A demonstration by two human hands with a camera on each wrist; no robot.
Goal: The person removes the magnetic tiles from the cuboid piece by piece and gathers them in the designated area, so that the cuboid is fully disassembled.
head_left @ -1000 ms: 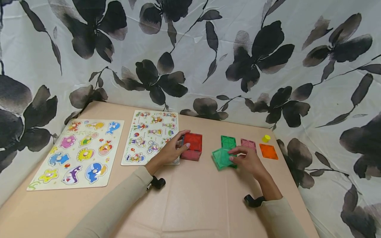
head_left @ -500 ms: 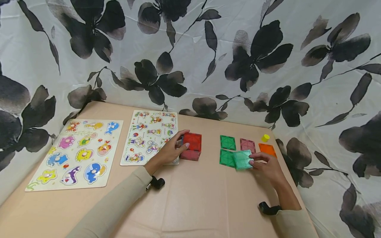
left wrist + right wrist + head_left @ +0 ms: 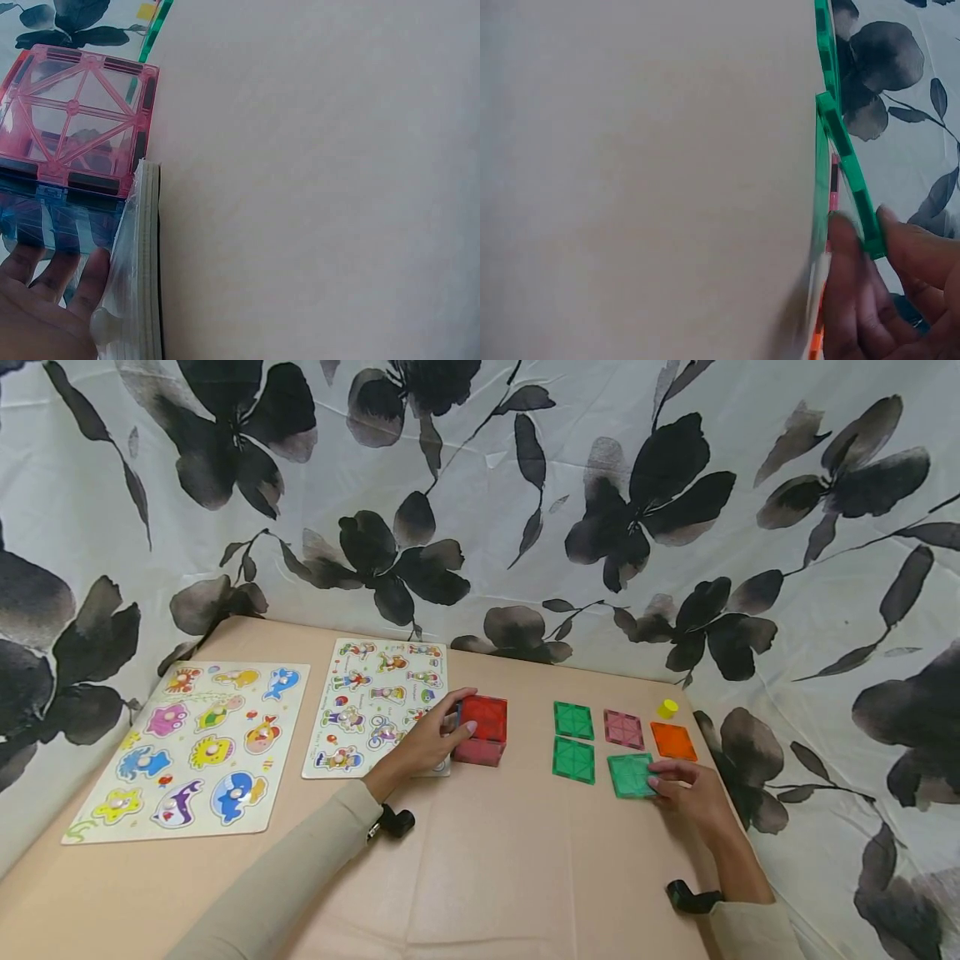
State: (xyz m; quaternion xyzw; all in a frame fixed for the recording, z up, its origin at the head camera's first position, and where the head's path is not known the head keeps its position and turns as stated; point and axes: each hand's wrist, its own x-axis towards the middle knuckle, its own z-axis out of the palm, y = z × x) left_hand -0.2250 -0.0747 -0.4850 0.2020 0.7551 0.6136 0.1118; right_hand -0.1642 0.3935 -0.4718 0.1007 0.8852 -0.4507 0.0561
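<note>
My left hand (image 3: 427, 737) grips a box of magnetic tiles (image 3: 482, 720), its thumb at the near side. The box has a red top, a pink side and, in the left wrist view, a blue tile (image 3: 64, 217) under the fingertips. At the right, my right hand (image 3: 693, 797) pinches a green magnetic tile (image 3: 630, 776) by its right edge. The right wrist view shows that green tile (image 3: 851, 176) tilted between thumb and fingers, one edge low at the table. Two more green tiles (image 3: 573, 760) lie to its left, and a pink tile (image 3: 623, 729) lies behind it.
An orange tile (image 3: 673, 741) and a small yellow cylinder (image 3: 669, 709) lie near the table's right edge. Two picture puzzle boards (image 3: 288, 752) lie at the left, the nearer one partly under my left hand. A floral cloth (image 3: 510, 527) hangs behind the table (image 3: 487, 868).
My right hand has lifted the green tile off the other green tiles and carried it right, lowering it in front of the pink tile. The left hand stays on the box.
</note>
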